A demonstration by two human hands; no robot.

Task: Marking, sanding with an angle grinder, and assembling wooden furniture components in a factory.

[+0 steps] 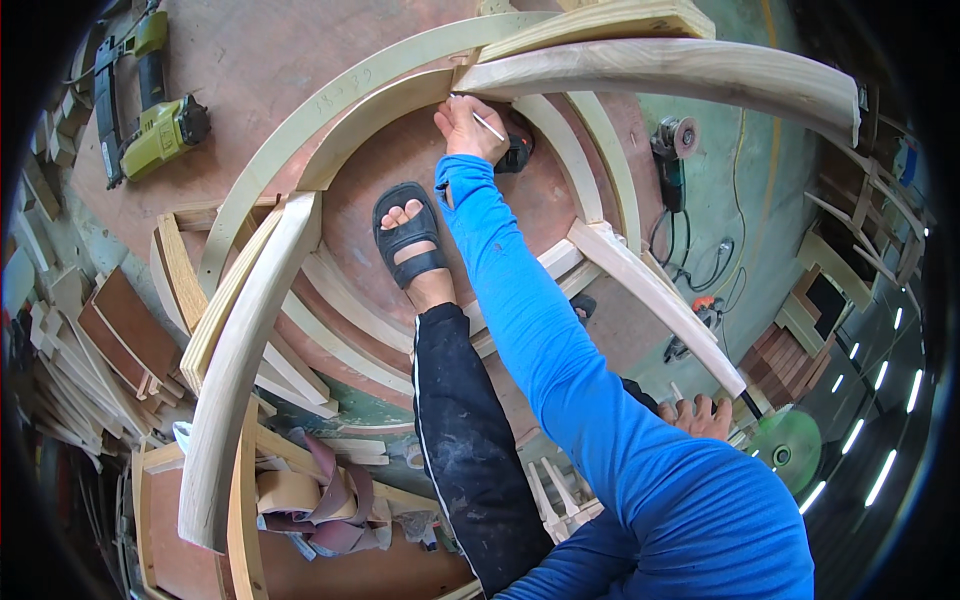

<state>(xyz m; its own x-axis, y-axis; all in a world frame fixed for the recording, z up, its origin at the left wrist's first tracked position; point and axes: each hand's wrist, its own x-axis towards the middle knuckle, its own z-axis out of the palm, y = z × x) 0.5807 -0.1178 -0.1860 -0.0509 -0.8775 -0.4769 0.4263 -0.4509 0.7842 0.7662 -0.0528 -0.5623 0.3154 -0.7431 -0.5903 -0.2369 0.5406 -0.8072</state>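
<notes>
My right hand is closed round a slim white pen. Its tip meets the wood at the joint between a curved rail and a long pale curved leg. Behind the wrist lies a black object with an orange edge, partly covered. Lower right, past my blue sleeve, part of my left hand shows with fingers apart, seemingly resting near my right knee and holding nothing visible. Other curved legs, one left and one right, stand off the ring-shaped wooden frame. My left foot in a black sandal stands inside it.
A yellow-green nail gun lies upper left. An angle grinder with a cord stands on the right. Stacked wood pieces line the left side. Sandpaper strips hang lower left, and a green disc is lower right.
</notes>
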